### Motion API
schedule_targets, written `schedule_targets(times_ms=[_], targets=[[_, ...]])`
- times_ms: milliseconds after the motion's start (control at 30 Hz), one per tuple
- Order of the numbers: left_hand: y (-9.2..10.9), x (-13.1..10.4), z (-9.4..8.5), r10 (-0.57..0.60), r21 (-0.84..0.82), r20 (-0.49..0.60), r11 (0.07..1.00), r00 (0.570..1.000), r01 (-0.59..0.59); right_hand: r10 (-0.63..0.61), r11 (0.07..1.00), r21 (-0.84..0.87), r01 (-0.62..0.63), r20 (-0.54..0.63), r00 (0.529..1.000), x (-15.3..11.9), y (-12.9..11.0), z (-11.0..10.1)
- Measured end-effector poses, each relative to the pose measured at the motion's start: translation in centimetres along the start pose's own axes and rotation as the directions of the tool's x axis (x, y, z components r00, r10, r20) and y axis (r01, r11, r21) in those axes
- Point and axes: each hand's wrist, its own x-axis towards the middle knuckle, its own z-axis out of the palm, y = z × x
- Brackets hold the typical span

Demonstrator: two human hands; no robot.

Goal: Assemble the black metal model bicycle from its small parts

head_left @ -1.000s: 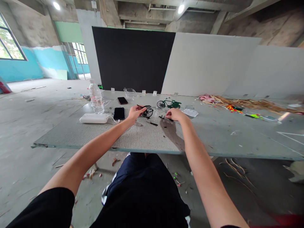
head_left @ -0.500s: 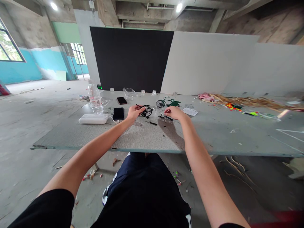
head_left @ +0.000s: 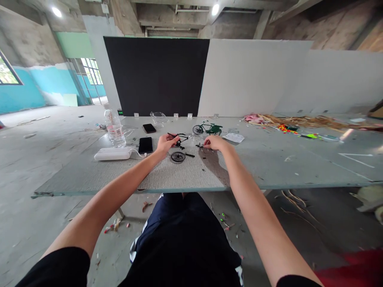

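My left hand [head_left: 165,143] is closed around one end of a black miniature bicycle frame [head_left: 181,139], held just above the table. Flat on the mat in front of it lies a small black spoked wheel [head_left: 178,156], apart from the frame. Beside the wheel is a thin dark stick-like tool [head_left: 189,155]. To the right, my right hand [head_left: 214,142] reaches down with its fingertips pinched at some small dark bicycle parts [head_left: 199,146]; what exactly is between them is hidden. Behind both hands stands a green miniature bicycle [head_left: 207,128].
At the left are a water bottle [head_left: 114,129], a white power strip [head_left: 112,154] and two phones, the nearer phone [head_left: 145,145] with a cable beside it. A paper sheet [head_left: 234,137] lies beyond my right hand. Dry strands [head_left: 293,120] stretch along the table's back right.
The wheel has gone from the frame in my left hand to the mat below. My right hand stays low by the small parts. The whole view has shifted slightly.
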Motion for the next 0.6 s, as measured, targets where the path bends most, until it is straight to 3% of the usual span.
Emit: schedule_targets(times_ms=[133, 200, 267, 367, 500, 600], targets=[[-0.1, -0.1, 0.2, 0.028, 0.06, -0.023, 0.998, 0.999, -0.026, -0.238, 0.951, 0.156, 0.267, -0.186, 0.953, -0.6, -2.7, 0.3], [-0.1, 0.0, 0.3, 0.044, 0.07, -0.046, 0.997, 0.998, -0.041, -0.387, 0.889, 0.234, 0.394, -0.079, 0.919, -0.8, -4.4, 0.6], [0.0, 0.0, 0.2, 0.066, 0.081, -0.053, 0.995, 0.996, -0.061, -0.438, 0.869, 0.257, 0.422, 0.006, 0.899, -0.9, -5.5, 0.9], [0.1, 0.1, 0.1, 0.088, 0.11, -0.03, 0.99, 0.996, -0.084, -0.38, 0.909, 0.172, 0.381, -0.037, 0.924, -0.6, -5.2, 1.1], [0.1, 0.1, 0.3, 0.071, 0.156, 0.049, 0.985, 0.996, -0.078, -0.122, 0.992, 0.001, 0.125, -0.238, 0.964, 0.0, -2.4, 0.5], [0.0, -0.1, 0.6, 0.063, 0.236, 0.114, 0.968, 0.991, -0.088, -0.037, 0.998, -0.057, 0.025, -0.217, 0.975, 0.3, -0.9, 0.4]])
